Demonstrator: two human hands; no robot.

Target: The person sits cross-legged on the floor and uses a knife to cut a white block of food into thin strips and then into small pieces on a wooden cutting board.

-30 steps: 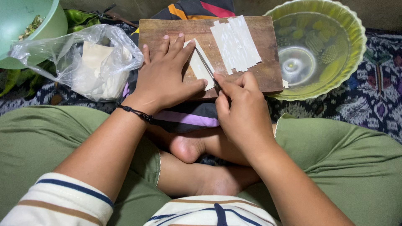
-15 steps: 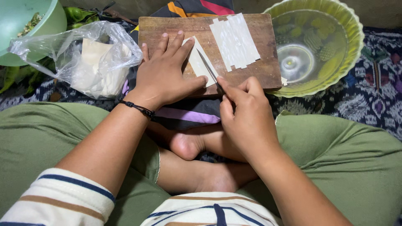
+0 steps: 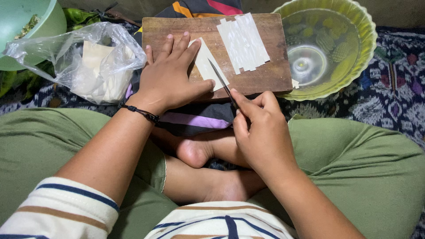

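A wooden cutting board point(image 3: 261, 75) lies ahead of my crossed legs. My left hand point(image 3: 170, 75) presses flat on a pale white sheet point(image 3: 204, 62) on the board. My right hand point(image 3: 261, 128) grips a thin knife point(image 3: 220, 79), its blade lying across the sheet's near right edge. Several cut white strips point(image 3: 243, 42) lie side by side on the board's far right part.
A clear plastic bag point(image 3: 84, 62) of white sheets sits left of the board. A green bowl point(image 3: 17, 31) stands far left. A yellow-green glass bowl point(image 3: 354, 62) stands right of the board. A small white scrap point(image 3: 294, 83) lies by it. Patterned cloth covers the floor.
My right hand has drawn back toward me, pulling the knife along the white sheet toward the board's near edge. The left hand stays pressed on the sheet.
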